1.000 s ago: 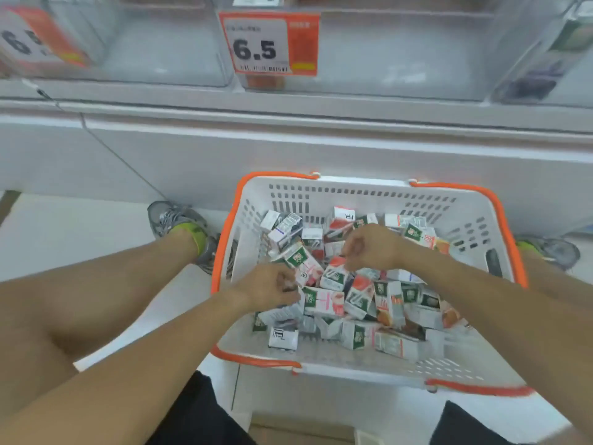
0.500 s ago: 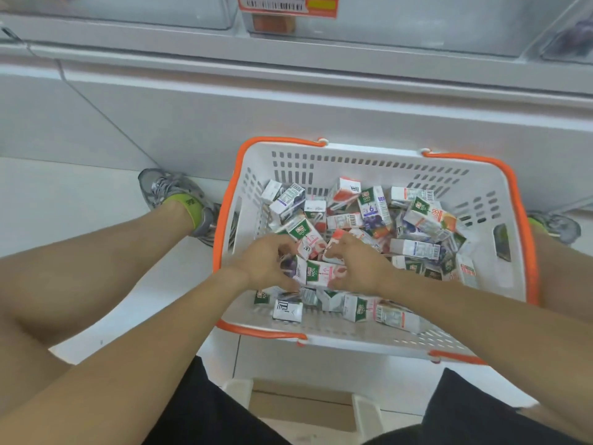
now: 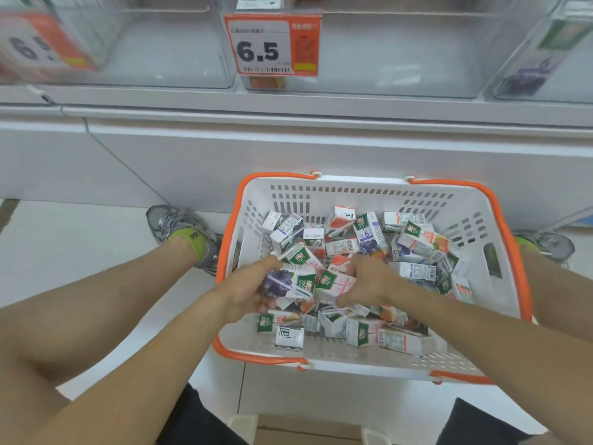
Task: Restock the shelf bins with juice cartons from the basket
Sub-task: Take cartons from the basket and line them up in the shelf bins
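item: white basket [image 3: 500, 277] with orange rim and handles, on the floor below the shelf, between the person's feet. contents: a loose heap of small juice cartons [image 3: 362, 239], many flavours, lying at all angles.

left hand [image 3: 247, 292]: inside the basket near its left wall. grip closed around a grape carton [image 3: 282, 282], purple fruit print facing up, raised a little above the heap. half a second earlier this hand was low among the cartons with no purple face showing; the carton had since come up into the palm.

right hand [image 3: 369, 281]: near the basket's middle, just right of the left hand. fingers curled down onto a pink-labelled carton [image 3: 333, 282]; whether the grip truly held it or only pressed on it could not be told. a second earlier this hand was farther toward the basket's far wall; it had since drawn in beside the left.

clear shelf bins [image 3: 167, 49]: above and beyond the basket, mostly bare, behind a price tag [image 3: 272, 44] reading 6.5. a bin up and to the right of the basket showed a grape-printed carton [image 3: 529, 75], blurred.

reading: sorting had turned into picking. one carton was likely ready to be lifted to a bin; the heap remained large, so the restock was judged to be at an early stage.
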Motion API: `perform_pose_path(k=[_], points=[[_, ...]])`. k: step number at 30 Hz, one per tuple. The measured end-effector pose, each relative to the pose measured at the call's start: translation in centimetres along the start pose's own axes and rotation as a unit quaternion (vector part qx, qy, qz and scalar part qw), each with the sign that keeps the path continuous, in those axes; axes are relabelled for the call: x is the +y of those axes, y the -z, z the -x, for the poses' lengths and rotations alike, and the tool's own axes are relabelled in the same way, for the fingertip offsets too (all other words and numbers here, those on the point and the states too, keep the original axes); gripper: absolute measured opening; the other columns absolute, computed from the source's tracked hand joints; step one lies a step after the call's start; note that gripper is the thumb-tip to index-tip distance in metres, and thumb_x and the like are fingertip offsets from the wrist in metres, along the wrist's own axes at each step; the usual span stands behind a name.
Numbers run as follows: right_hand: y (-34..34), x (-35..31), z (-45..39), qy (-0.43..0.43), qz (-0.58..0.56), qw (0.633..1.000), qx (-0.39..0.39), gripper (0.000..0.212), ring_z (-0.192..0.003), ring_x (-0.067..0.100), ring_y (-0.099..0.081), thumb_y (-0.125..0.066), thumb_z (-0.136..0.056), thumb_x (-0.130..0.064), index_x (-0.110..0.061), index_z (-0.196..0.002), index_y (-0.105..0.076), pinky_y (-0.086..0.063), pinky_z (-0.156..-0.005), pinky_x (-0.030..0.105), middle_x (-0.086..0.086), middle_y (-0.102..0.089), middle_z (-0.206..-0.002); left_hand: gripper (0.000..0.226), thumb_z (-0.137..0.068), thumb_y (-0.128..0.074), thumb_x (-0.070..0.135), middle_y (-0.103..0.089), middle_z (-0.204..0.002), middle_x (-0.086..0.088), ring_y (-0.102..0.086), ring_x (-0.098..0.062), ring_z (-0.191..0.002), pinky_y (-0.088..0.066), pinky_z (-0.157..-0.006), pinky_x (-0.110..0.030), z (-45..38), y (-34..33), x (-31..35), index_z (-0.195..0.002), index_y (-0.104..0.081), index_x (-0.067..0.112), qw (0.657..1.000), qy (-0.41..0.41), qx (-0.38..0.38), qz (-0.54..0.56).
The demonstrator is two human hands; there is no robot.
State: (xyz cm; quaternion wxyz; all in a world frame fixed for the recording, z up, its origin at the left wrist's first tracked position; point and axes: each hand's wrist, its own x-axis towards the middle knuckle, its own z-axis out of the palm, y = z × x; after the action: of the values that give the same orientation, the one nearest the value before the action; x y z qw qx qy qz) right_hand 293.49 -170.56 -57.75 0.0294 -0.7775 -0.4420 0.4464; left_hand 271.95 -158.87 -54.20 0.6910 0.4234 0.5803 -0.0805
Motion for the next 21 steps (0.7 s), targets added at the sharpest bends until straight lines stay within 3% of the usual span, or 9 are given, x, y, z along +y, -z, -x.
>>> perform_pose_path(k=[2, 5, 8, 11, 14, 16, 17, 19, 21], points=[[1.4, 0.5, 0.7, -0.06, -0.192, 0.98, -0.016, 0.042, -0.078, 0.013, -0.064, -0.088, -0.068, -0.026, -0.011, -0.076, -0.049, -0.053, -0.055, 0.029, -0.011, -0.05, -0.087, 0.023, -0.087, -0.064, 0.034, -0.061, -0.075, -0.011, -0.057, -0.023, -0.06, -0.047, -0.062, -0.032, 0.5, -0.5, -0.1, -0.083, -0.069, 0.012, 0.995, 0.026, -0.056, 0.084], [2.9, 0.7, 1.9, -0.098, -0.485, 0.868, -0.037, 0.052, -0.114, 0.022, -0.057, -0.093, -0.062, -0.019, -0.001, -0.1, -0.062, -0.06, -0.079, 0.036, 0.005, -0.053, -0.131, 0.03, -0.084, -0.069, 0.024, -0.066, -0.095, -0.018, -0.066, -0.031, -0.071, -0.057, -0.068, -0.034, 1.4, -1.6, 0.3, -0.109, -0.064, 0.008, 0.972, 0.018, -0.126, 0.197], [4.3, -0.2, 3.3, -0.071, -0.585, 0.806, -0.058, 0.048, -0.127, 0.031, -0.046, -0.086, -0.068, -0.026, -0.013, -0.11, -0.069, -0.053, -0.098, 0.041, 0.01, -0.044, -0.146, 0.034, -0.084, -0.069, 0.013, -0.066, -0.119, -0.022, -0.068, -0.04, -0.098, -0.061, -0.082, -0.04, 2.5, -2.8, 1.1, -0.115, -0.06, 0.002, 0.944, -0.027, -0.182, 0.275], [5.3, -1.9, 4.7, -0.01, -0.588, 0.806, -0.063, 0.032, -0.135, 0.026, -0.039, -0.079, -0.08, -0.035, -0.024, -0.109, -0.07, -0.033, -0.116, 0.045, 0.002, -0.048, -0.144, 0.036, -0.078, -0.077, 0.006, -0.064, -0.124, -0.024, -0.066, -0.037, -0.107, -0.06, -0.082, -0.037, 3.7, -3.1, 2.6, -0.11, -0.061, -0.001, 0.934, -0.082, -0.21, 0.276], [6.5, -3.8, 5.8, 0.063, -0.553, 0.829, -0.044, 0.062, -0.125, 0.023, -0.052, -0.086, -0.071, -0.043, -0.018, -0.124, -0.065, -0.037, -0.113, 0.041, 0.002, -0.062, -0.134, 0.051, -0.058, -0.094, 0.023, -0.069, -0.102, -0.01, -0.062, -0.022, -0.079, -0.049, -0.073, -0.033, 6.0, -2.6, 4.9, -0.102, -0.074, 0.005, 0.956, -0.141, -0.187, 0.177], [7.7, -5.4, 6.8, 0.102, -0.55, 0.829, -0.018, 0.088, -0.112, 0.022, -0.06, -0.091, -0.062, -0.046, -0.011, -0.135, -0.056, -0.046, -0.094, 0.036, 0.003, -0.067, -0.127, 0.049, -0.062, -0.093, 0.026, -0.064, -0.091, -0.007, -0.053, -0.018, -0.067, -0.047, -0.067, -0.031, 7.9, -1.9, 6.5, -0.103, -0.075, 0.007, 0.959, -0.157, -0.172, 0.159], [8.3, -6.0, 7.3, 0.127, -0.555, 0.822, -0.012, 0.09, -0.103, 0.023, -0.062, -0.092, -0.061, -0.046, -0.01, -0.135, -0.055, -0.047, -0.084, 0.036, 0.005, -0.068, -0.125, 0.042, -0.067, -0.089, 0.024, -0.062, -0.09, -0.007, -0.05, -0.018, -0.064, -0.045, -0.064, -0.03, 8.9, -1.3, 7.4, -0.103, -0.075, 0.008, 0.959, -0.167, -0.171, 0.156], [9.5, -7.4, 8.4, 0.176, -0.563, 0.807, -0.028, 0.078, -0.094, 0.031, -0.054, -0.09, -0.064, -0.045, -0.009, -0.128, -0.063, -0.047, -0.078, 0.04, 0.013, -0.063, -0.12, 0.02, -0.068, -0.085, 0.018, -0.058, -0.089, -0.008, -0.048, -0.018, -0.062, -0.042, -0.063, -0.03, 11.2, 0.1, 9.2, -0.086, -0.078, 0.015, 0.957, -0.196, -0.156, 0.147], [10.8, -9.1, 9.4, 0.213, -0.575, 0.788, -0.053, 0.071, -0.09, 0.032, -0.054, -0.091, -0.062, -0.045, -0.007, -0.119, -0.068, -0.052, -0.073, 0.038, 0.018, -0.063, -0.111, 0.014, -0.065, -0.08, 0.016, -0.06, -0.094, -0.014, -0.062, -0.02, -0.071, -0.051, -0.063, -0.029, 13.1, 2.2, 11.0, -0.078, -0.078, 0.013, 0.956, -0.238, -0.126, 0.116]])
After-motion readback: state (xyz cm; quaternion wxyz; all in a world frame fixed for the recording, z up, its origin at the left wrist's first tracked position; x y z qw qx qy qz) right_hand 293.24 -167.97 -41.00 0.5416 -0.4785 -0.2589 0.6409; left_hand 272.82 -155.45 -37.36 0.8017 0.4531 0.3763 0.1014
